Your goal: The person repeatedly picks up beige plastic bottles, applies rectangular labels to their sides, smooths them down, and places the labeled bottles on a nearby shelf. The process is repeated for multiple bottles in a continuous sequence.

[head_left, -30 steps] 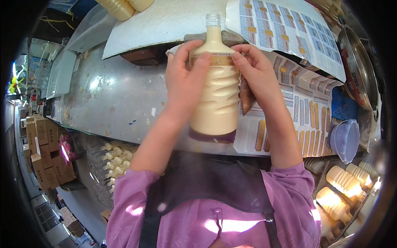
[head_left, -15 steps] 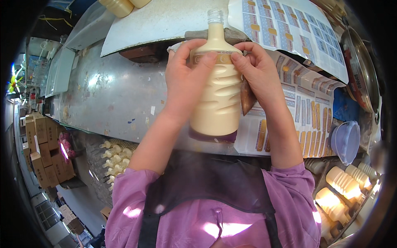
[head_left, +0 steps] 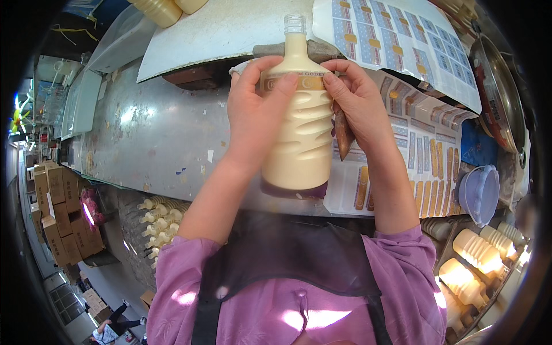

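Note:
A large cream bottle [head_left: 296,132] with slanting ridges and a clear threaded neck lies in front of me, neck pointing away, its base over a dark purple pad [head_left: 293,191]. Across its upper body runs a gold label strip [head_left: 309,84]. My left hand [head_left: 257,106] is closed round the bottle's left side, thumb pressed on the strip. At the strip's right end, my right hand [head_left: 357,95] pinches the bottle's edge with thumb and fingers. A brown, pointed, flat tool [head_left: 344,137] sticks out below the right palm; its upper part is hidden.
Sheets of labels [head_left: 382,34] lie at the far right, with more label strips [head_left: 434,167] nearer. A clear plastic tub [head_left: 479,195] stands at the right edge. Cream bottles [head_left: 477,253] sit lower right, others [head_left: 164,224] lower left. A grey rolled cloth [head_left: 270,52] lies behind the bottle.
Hands and bottle keep nearly the same hold; the whole view has shifted slightly. The left thumb has slid a little along the strip. A person now shows at the lower left.

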A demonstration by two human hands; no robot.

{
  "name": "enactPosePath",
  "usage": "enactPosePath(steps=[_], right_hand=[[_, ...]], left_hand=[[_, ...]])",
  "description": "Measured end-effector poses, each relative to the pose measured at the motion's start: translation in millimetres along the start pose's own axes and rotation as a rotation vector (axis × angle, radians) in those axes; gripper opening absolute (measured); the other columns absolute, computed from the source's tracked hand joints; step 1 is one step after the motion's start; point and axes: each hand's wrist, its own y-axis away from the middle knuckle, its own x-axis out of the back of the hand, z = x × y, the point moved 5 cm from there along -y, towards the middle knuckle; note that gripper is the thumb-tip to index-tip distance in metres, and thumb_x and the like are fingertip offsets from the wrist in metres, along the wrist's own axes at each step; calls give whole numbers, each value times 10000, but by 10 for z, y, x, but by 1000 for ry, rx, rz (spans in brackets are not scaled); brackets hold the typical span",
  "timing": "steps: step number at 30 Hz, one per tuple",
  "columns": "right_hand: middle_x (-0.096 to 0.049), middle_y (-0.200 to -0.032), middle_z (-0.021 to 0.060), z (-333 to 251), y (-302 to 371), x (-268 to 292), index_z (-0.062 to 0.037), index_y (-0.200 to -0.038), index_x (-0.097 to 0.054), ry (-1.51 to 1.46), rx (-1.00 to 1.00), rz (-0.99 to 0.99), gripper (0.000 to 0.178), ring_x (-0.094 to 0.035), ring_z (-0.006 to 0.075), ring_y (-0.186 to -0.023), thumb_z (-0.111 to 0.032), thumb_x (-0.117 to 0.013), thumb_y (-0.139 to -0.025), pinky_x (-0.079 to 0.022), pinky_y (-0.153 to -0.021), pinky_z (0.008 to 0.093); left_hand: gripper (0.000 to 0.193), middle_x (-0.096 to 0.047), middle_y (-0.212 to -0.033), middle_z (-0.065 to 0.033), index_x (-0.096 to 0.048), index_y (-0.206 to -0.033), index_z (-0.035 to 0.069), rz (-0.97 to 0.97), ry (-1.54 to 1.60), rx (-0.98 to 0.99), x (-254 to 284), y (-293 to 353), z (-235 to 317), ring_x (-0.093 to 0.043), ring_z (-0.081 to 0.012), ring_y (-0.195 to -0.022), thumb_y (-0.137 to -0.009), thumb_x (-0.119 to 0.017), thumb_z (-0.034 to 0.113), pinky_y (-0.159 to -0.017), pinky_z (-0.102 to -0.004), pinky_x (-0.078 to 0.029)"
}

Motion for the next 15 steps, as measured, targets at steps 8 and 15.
enactPosePath(steps=[8,15], right_hand=[[-676,-860,-10,37,-4,-1,-22,-1213,-626,-52,-26,22,288,-593,44,-780,-219,-692,-1014,-480,-705,217],[-687,-892,7,55,-9,-23,-23,-1216,-622,-67,-19,36,323,-604,52,-808,-259,-703,-1011,-485,-726,223]], left_hand=[[378,-534,-1167,-102,-680,-1229,47,5,61,36,-1,-6,-4,-621,-167,-1006,-915,-793,226,-898,-312,-538],[328,-672,-1091,-37,-638,-1262,23,-7,12,-35,-18,-3,19,-619,-95,-968,-984,-731,170,-856,-254,-525]])
